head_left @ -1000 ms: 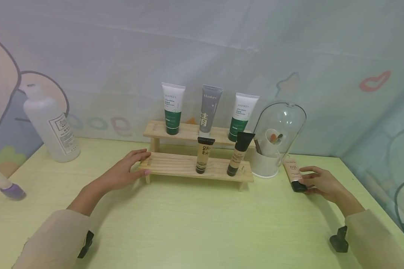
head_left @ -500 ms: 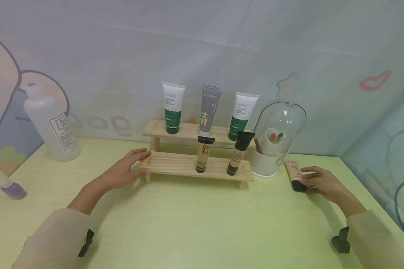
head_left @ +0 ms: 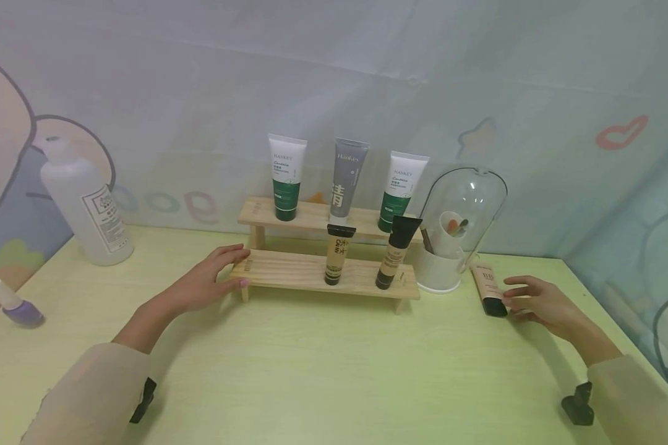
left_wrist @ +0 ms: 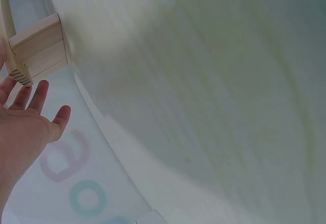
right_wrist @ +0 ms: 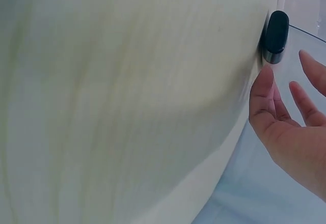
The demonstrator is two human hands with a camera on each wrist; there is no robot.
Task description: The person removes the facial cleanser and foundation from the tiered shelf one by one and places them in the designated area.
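Note:
In the head view, my left hand [head_left: 208, 284] holds the left end of a two-tier wooden stand [head_left: 289, 269], thumb at the front edge and fingers at the back. The left wrist view shows the fingers [left_wrist: 38, 98] at the stand's wooden end [left_wrist: 43, 46]. My right hand [head_left: 545, 306] is beside a beige BB cream tube [head_left: 485, 281] lying on the table, its fingers loosely bent with nothing in them. From the right wrist, the tube's black cap [right_wrist: 276, 33] sits just past the thumb tip; contact is hard to tell.
White-and-green tubes [head_left: 286, 179] and a grey tube [head_left: 347, 179] stand on the upper tier. Two small black-capped tubes [head_left: 336, 256] stand below. A glass-domed brush holder [head_left: 440, 272] is right of the stand. Leftward are a pump bottle [head_left: 86, 204] and purple nail polish [head_left: 23, 312].
My right hand has eased off the BB cream tube and shifted slightly right, while the tube stays lying in place. My left hand has stayed at the stand.

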